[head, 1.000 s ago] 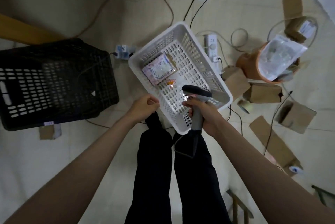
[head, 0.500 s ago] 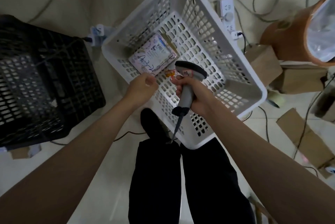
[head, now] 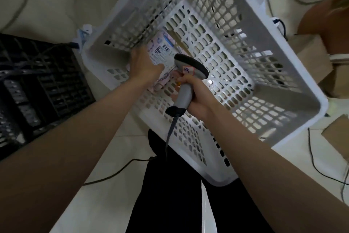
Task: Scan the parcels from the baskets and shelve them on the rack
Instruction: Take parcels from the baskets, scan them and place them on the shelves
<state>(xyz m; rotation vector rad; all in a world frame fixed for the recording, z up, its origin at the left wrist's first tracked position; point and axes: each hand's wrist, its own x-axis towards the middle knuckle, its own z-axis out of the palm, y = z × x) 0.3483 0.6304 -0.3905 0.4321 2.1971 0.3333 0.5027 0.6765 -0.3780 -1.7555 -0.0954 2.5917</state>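
My left hand [head: 145, 66] reaches into the white basket [head: 294, 89] and lies on the parcel [head: 162, 47], thumb stretched across its printed label; whether the fingers curl under its edge I cannot tell. The parcel lies flat on the basket's floor, near the wall on the black crate's side. My right hand [head: 196, 97] is wrapped tight around the grey handle of the scanner [head: 186, 80], just beside the parcel inside the basket, its dark head toward the label. The scanner's cable hangs over the basket's near rim. The black crate [head: 37, 89] sits on the floor left of the basket; brown boxes [head: 311, 51] lie to its right.
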